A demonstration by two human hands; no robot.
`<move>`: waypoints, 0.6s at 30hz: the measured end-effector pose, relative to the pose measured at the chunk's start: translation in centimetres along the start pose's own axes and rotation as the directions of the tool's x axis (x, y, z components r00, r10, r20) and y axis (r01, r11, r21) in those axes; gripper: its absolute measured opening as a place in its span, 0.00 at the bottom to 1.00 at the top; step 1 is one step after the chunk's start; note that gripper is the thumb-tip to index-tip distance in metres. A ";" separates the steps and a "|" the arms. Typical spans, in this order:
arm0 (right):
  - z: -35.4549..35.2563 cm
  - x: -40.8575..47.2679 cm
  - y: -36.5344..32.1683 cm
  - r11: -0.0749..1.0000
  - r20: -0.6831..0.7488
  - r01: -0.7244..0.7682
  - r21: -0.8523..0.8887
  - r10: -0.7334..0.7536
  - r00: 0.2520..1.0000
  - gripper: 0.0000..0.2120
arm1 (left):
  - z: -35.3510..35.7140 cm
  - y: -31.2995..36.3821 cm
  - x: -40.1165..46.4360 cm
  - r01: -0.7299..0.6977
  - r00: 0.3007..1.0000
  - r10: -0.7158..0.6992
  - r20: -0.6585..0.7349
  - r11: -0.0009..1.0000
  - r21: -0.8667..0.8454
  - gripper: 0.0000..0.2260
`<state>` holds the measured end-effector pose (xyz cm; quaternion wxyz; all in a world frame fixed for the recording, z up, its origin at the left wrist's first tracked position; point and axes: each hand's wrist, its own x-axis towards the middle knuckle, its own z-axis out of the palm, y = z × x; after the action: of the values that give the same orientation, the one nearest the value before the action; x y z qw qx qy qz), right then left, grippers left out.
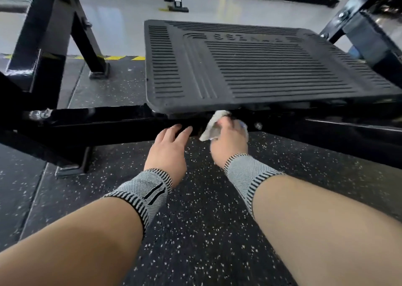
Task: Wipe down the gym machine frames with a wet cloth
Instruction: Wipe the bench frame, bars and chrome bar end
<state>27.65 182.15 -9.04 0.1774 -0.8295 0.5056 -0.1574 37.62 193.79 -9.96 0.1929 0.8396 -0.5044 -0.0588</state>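
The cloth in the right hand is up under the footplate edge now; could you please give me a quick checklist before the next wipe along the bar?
1. Cloth gripped by right hand: ok.
2. Cloth touching the black frame bar under the footplate: ok.
3. Left hand open, fingertips on the bar: ok.
4. Cloth wet enough: cannot tell.
5. Bolt right of the cloth wiped: cannot tell.

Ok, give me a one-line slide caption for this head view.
Right hand wipes a white cloth along the black frame bar under the ribbed footplate; left hand rests on the bar.
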 end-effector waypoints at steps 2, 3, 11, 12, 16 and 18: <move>-1.1 1.0 1.7 0.967 -0.065 -0.228 0.112 0.236 0.970 0.21 | 0.1 0.3 0.0 0.010 1.000 -0.010 0.001 1.000 0.010 0.35; -1.1 0.9 1.8 0.959 -0.059 -0.252 0.127 0.261 0.963 0.21 | 0.3 0.2 0.0 0.013 1.000 -0.013 0.001 1.000 0.014 0.36; 0.6 0.1 -1.1 0.958 -0.014 -0.157 0.239 0.165 0.986 0.17 | 0.0 -0.6 -0.1 0.028 1.000 -0.028 -0.006 1.000 -0.004 0.35; 0.2 0.6 -0.6 0.932 -0.058 -0.244 0.269 0.269 0.962 0.18 | -0.1 -0.9 -0.2 0.038 0.999 -0.038 -0.007 0.999 -0.009 0.35; 1.4 -0.2 -3.0 0.953 -0.061 -0.220 0.207 0.237 0.969 0.23 | -1.1 -3.4 -1.1 0.050 0.999 -0.050 -0.015 0.999 0.017 0.34; 2.9 -1.1 -5.0 0.966 -0.022 -0.143 0.214 0.151 0.988 0.24 | -1.8 -4.8 -1.6 0.070 0.997 -0.069 -0.019 0.997 0.018 0.33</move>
<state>32.30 185.68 -9.44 0.2661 -0.7629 0.5496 -0.2125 41.29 197.67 -10.29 0.1876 0.8589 -0.4736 -0.0529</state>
